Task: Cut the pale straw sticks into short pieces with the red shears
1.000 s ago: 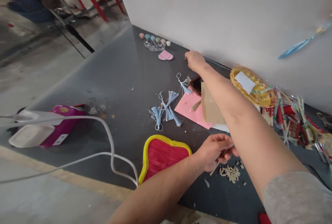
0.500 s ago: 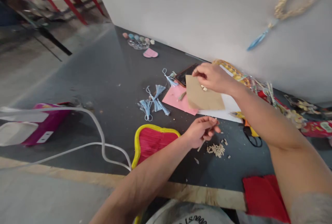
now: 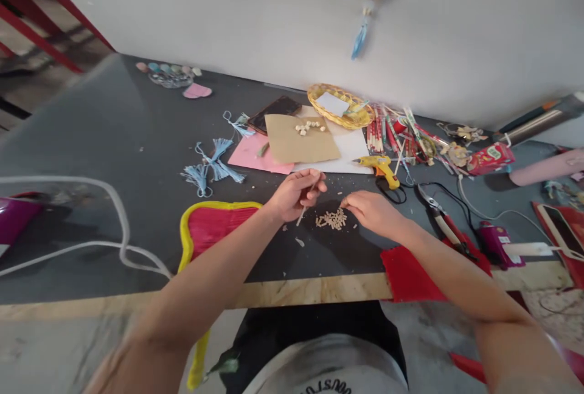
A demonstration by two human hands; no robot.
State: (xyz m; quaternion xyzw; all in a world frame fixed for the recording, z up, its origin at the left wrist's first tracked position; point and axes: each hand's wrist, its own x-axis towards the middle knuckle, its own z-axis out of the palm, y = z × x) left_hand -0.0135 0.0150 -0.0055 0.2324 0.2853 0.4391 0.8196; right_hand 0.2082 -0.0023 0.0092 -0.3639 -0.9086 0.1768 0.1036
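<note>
My left hand (image 3: 296,194) is closed around a thin pale stick (image 3: 300,216), whose lower end pokes out below the fingers. My right hand (image 3: 373,213) reaches to the edge of a pile of small beige pieces (image 3: 331,219), fingertips pinched together; whatever they hold is too small to make out. Beyond both hands, several small cream-coloured pieces (image 3: 303,129) lie on a sheet of brown paper (image 3: 292,151). That sheet overlaps a pink sheet (image 3: 249,154) and a white sheet (image 3: 356,166).
A yellow glue gun (image 3: 382,166) and pliers (image 3: 440,214) lie to the right. Blue tassels (image 3: 216,160) and a red cushion with yellow trim (image 3: 219,227) are leftward. A yellow basket (image 3: 319,95) stands by the wall. White cable (image 3: 116,205) loops across the left front.
My right hand has come from the brown paper down to the beige pile, uncovering the cream-coloured pieces. My left hand keeps hold of the stick. The view has swung right.
</note>
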